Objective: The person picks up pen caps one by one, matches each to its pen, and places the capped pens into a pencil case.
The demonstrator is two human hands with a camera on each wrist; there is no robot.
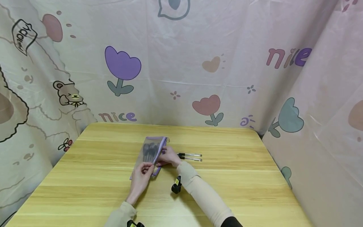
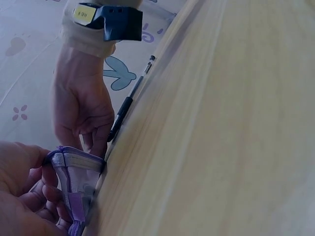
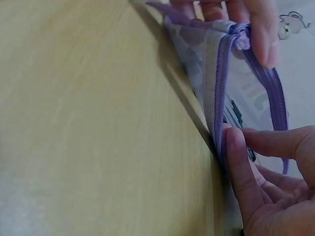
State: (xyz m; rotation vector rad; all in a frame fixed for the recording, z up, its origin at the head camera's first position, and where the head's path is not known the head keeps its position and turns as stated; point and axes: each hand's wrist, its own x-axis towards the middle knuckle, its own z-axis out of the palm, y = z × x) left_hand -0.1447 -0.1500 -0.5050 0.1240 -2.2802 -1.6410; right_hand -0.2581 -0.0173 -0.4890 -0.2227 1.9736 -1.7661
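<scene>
A see-through mesh zip pouch [image 1: 144, 159] with purple trim lies on the table, its zipped mouth spread apart on the right side. Dark pens [image 1: 151, 150] show through the mesh. My left hand [image 1: 141, 176] pinches the near end of the mouth between thumb and fingers, as the left wrist view also shows. At the mouth's far part, my right hand [image 1: 168, 156] has thumb and fingers on the purple zip edge [image 3: 221, 88]. Some right fingertips are hidden inside or behind the pouch. Two black-and-clear pens [image 1: 190, 157] lie just beyond the right hand.
The wooden table [image 1: 241, 183] reaches a printed curtain [image 1: 170, 63] at the back and sides. A black device with a yellow label [image 1: 176, 185] sits on the right wrist; a similar one [image 1: 135, 224] is on the left wrist.
</scene>
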